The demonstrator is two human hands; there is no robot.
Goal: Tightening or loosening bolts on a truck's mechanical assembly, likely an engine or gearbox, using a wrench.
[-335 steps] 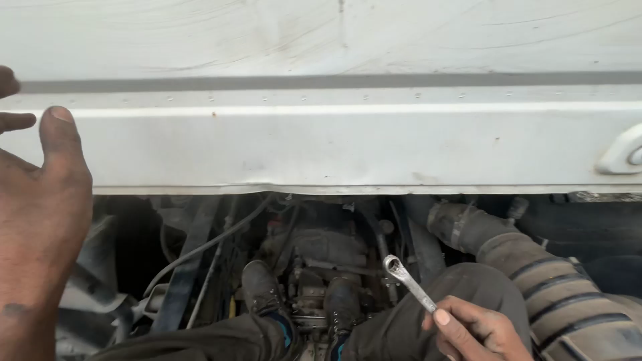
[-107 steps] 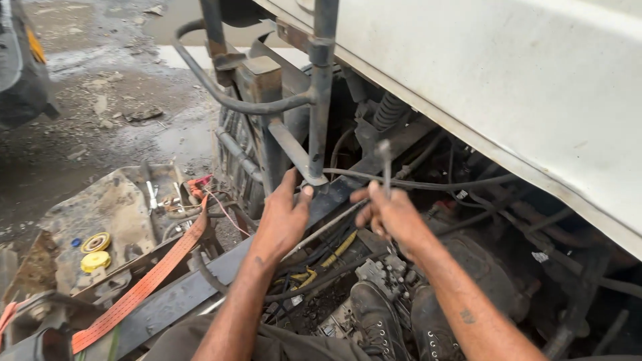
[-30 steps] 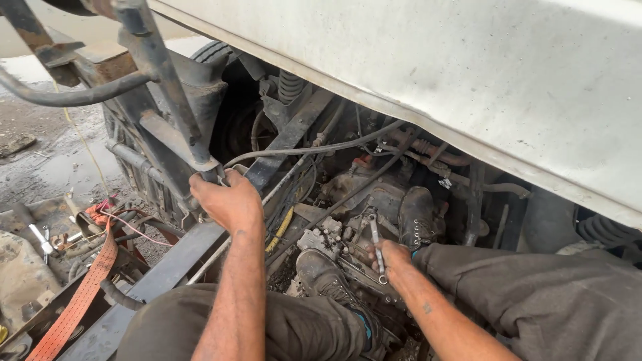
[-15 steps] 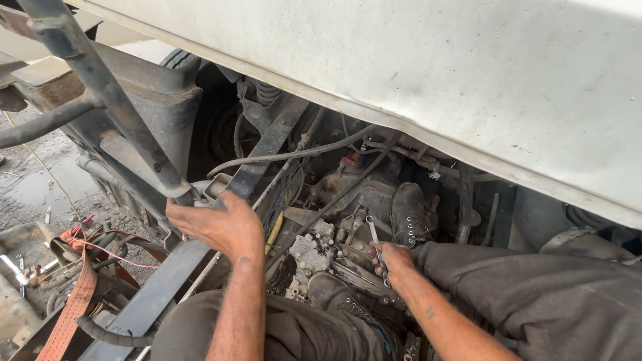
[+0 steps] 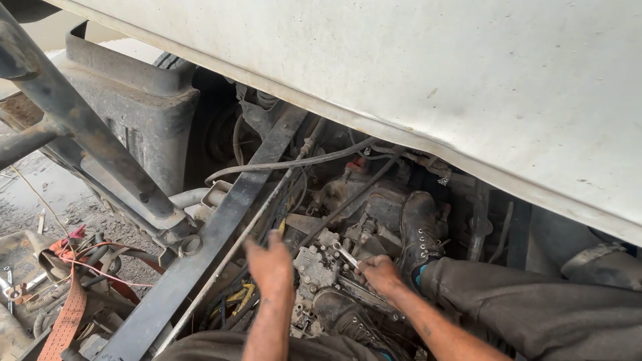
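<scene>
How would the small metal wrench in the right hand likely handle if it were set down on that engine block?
The wrench looks like a rigid steel bar, so probably stiff and fairly heavy for its size. Its flat shank should not roll. The greasy engine block and the right hand suggest it may be slippery.

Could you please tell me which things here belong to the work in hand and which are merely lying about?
In hand: wrench in right hand; grey valve block; left hand beside it.
Lying about: orange strap; yellow part; red wires.

Two bare hands show, the left hand (image 5: 269, 264) and the right hand (image 5: 379, 273). One wrench (image 5: 346, 255). Two black boots (image 5: 420, 227), one orange strap (image 5: 65, 318).
</scene>
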